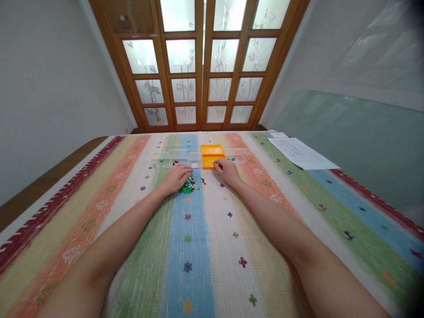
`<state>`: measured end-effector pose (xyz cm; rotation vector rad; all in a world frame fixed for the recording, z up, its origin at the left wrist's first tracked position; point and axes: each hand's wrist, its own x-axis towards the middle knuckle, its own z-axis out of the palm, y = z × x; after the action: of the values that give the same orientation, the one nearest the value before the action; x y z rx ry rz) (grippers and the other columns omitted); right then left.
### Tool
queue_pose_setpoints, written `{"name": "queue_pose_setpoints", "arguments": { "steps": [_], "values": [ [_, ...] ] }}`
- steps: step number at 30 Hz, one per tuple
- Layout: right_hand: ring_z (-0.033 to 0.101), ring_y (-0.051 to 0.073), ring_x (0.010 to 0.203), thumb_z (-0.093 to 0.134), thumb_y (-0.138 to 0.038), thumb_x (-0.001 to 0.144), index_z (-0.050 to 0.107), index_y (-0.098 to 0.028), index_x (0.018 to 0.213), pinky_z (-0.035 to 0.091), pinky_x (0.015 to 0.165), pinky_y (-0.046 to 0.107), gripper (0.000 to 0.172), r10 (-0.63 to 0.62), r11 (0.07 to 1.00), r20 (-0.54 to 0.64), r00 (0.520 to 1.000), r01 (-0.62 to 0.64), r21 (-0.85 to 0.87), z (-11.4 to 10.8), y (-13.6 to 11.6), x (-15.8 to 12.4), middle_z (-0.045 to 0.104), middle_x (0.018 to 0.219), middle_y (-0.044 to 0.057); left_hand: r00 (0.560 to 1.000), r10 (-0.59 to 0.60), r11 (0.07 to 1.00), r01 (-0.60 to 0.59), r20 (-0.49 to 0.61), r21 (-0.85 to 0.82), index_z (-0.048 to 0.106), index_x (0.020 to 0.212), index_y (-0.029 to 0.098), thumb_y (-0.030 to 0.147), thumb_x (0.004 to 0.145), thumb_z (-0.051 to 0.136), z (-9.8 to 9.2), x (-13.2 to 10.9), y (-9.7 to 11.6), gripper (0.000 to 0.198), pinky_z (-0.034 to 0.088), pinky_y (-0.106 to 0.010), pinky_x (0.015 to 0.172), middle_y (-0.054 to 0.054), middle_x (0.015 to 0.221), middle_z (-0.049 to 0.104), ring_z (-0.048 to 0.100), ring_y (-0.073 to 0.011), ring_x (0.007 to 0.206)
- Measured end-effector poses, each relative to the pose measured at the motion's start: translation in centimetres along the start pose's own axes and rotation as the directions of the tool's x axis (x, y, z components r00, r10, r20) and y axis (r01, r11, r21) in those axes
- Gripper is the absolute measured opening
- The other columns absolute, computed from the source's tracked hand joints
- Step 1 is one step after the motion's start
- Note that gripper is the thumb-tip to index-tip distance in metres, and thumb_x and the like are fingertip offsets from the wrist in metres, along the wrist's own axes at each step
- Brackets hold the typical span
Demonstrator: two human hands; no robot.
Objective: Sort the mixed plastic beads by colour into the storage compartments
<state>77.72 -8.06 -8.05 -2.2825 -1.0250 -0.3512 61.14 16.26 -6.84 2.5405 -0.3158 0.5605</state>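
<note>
Both my arms reach far out over a striped cloth (205, 247). My left hand (176, 176) rests palm down, fingers curled, beside a small heap of tiny coloured beads (189, 186). My right hand (227, 170) is at the front edge of an orange tray (212, 155), its fingertips pinched together near the tray's rim; anything between them is too small to see. Clear plastic compartment boxes (172, 159) lie in a row left and right of the tray, some with coloured bits inside.
White printed sheets of paper (300, 152) lie at the far right of the cloth. Wooden doors with frosted glass panes (198, 66) stand behind the table. A glass pane (347, 145) leans along the right wall.
</note>
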Motion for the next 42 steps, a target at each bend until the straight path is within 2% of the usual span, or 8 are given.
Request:
{"name": "queue_pose_setpoints", "arguments": {
  "steps": [4,9,11,14,18,31,36,42],
  "values": [
    [0.067,0.021,0.089,0.057,-0.026,0.1,0.075,-0.02,0.103,0.045,0.079,0.029,0.019,-0.086,0.996,0.048,0.995,0.085,0.02,0.0,-0.5,-0.1,0.077,0.1,0.007,0.962,-0.23,0.963,0.204,-0.147,-0.174,0.078,0.113,0.02,0.035,0.1,0.048,-1.1,-0.1,-2.3,0.036,0.044,-0.045,0.111,-0.008,0.122,0.075,0.064,-0.025,0.117],
    [0.068,0.02,0.094,0.057,-0.023,0.101,0.075,-0.02,0.102,0.047,0.084,0.029,0.018,-0.171,0.985,0.109,0.979,0.168,0.037,-0.4,-1.1,-0.3,0.077,0.102,0.008,0.829,-0.539,0.752,0.394,-0.15,-0.528,0.077,0.112,0.016,0.044,0.093,0.053,-1.6,-0.2,-4.3,0.041,0.055,-0.035,0.087,-0.009,0.109,0.076,0.069,-0.0207,0.09],
    [0.068,0.021,0.094,0.057,-0.023,0.101,0.075,-0.019,0.102,0.047,0.084,0.03,0.018,-0.183,0.983,0.118,0.976,0.18,0.03,-0.4,-1.1,-0.4,0.077,0.103,0.008,0.787,-0.602,0.682,0.421,-0.133,-0.598,0.076,0.116,0.015,0.046,0.092,0.054,-1.6,-0.2,-4.7,0.045,0.054,-0.032,0.08,-0.009,0.099,0.077,0.068,-0.0184,0.081],
    [0.068,0.021,0.094,0.057,-0.024,0.101,0.075,-0.019,0.102,0.047,0.085,0.03,0.019,-0.184,0.983,0.125,0.975,0.183,0.013,-0.4,-1.2,-0.4,0.077,0.104,0.008,0.756,-0.639,0.658,0.442,-0.142,-0.609,0.075,0.122,0.014,0.049,0.092,0.055,-1.5,-0.4,-5.2,0.05,0.052,-0.029,0.075,-0.005,0.077,0.072,0.065,-0.0171,0.072],
    [0.067,0.021,0.093,0.057,-0.024,0.101,0.075,-0.02,0.101,0.046,0.083,0.03,0.019,-0.185,0.982,0.142,0.972,0.187,-0.001,-0.4,-1.3,-0.4,0.076,0.103,0.008,0.759,-0.636,0.666,0.449,-0.14,-0.596,0.073,0.126,0.015,0.053,0.091,0.054,-1.4,-0.6,-5.8,0.055,0.049,-0.028,0.069,-0.002,0.066,0.067,0.062,-0.0166,0.066],
    [0.066,0.021,0.095,0.054,-0.027,0.102,0.075,-0.02,0.103,0.045,0.084,0.03,0.022,-0.189,0.981,0.169,0.967,0.192,0.001,-0.5,-1.5,-0.5,0.076,0.105,0.008,0.757,-0.642,0.653,0.457,-0.122,-0.603,0.07,0.131,0.013,0.049,0.091,0.053,-1.4,-0.6,-5.4,0.057,0.049,-0.028,0.07,-0.001,0.066,0.066,0.062,-0.0166,0.066],
    [0.067,0.021,0.095,0.054,-0.028,0.103,0.075,-0.02,0.104,0.046,0.083,0.031,0.023,-0.244,0.969,0.185,0.952,0.245,0.017,-0.6,-1.8,-0.7,0.076,0.106,0.008,0.758,-0.642,0.656,0.464,-0.118,-0.595,0.069,0.132,0.013,0.048,0.092,0.052,-1.3,-0.5,-5.2,0.056,0.049,-0.028,0.07,-0.001,0.067,0.066,0.062,-0.0164,0.066],
    [0.065,0.024,0.106,0.054,-0.031,0.104,0.075,-0.021,0.115,0.049,0.093,0.037,0.025,-0.356,0.935,0.182,0.917,0.351,0.057,-0.2,-2.8,-1.2,0.073,0.11,0.011,0.814,-0.565,0.76,0.449,-0.136,-0.471,0.073,0.121,0.014,0.043,0.092,0.052,-0.7,-0.4,-4.6,0.046,0.05,-0.029,0.067,-0.006,0.085,0.072,0.062,-0.0165,0.067]
  ]
}}
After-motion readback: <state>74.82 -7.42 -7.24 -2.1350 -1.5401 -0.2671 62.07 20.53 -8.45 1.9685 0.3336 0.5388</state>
